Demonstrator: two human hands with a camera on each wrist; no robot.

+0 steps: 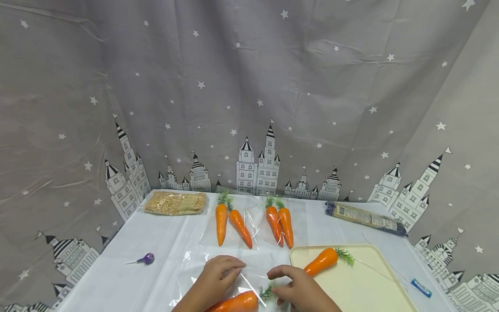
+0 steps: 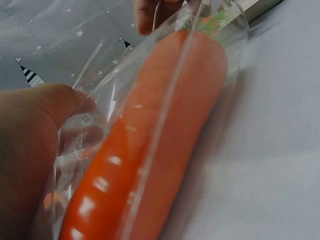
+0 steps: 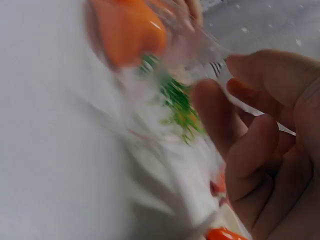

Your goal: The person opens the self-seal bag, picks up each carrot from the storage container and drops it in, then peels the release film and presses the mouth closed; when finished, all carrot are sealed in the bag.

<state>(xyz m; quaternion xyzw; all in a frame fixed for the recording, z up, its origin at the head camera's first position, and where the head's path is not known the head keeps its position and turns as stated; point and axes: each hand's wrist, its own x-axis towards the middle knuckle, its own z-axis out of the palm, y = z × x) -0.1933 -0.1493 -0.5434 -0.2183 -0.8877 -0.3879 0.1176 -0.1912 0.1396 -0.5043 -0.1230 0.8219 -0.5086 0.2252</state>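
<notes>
An orange toy carrot (image 1: 234, 302) with a green top (image 1: 266, 291) lies inside a clear plastic bag (image 1: 249, 271) at the table's near edge. My left hand (image 1: 234, 268) curls its fingers over the bag's upper left side. The left wrist view shows the carrot (image 2: 150, 150) wrapped in plastic beside my thumb (image 2: 45, 110). My right hand (image 1: 277, 284) pinches the bag's edge by the green top. The right wrist view is blurred, with the leaves (image 3: 180, 105) just ahead of the curled fingers (image 3: 250, 150). Another carrot (image 1: 321, 261) lies on the cream tray (image 1: 370, 290) to the right.
Two clear bags, each with two carrots (image 1: 221, 223) (image 1: 280, 225), lie mid-table. A packet of yellow grains (image 1: 175, 203) sits back left, a long dark packet (image 1: 364, 218) back right. A purple lollipop (image 1: 147, 258) lies left, a small blue item (image 1: 421, 288) right of the tray.
</notes>
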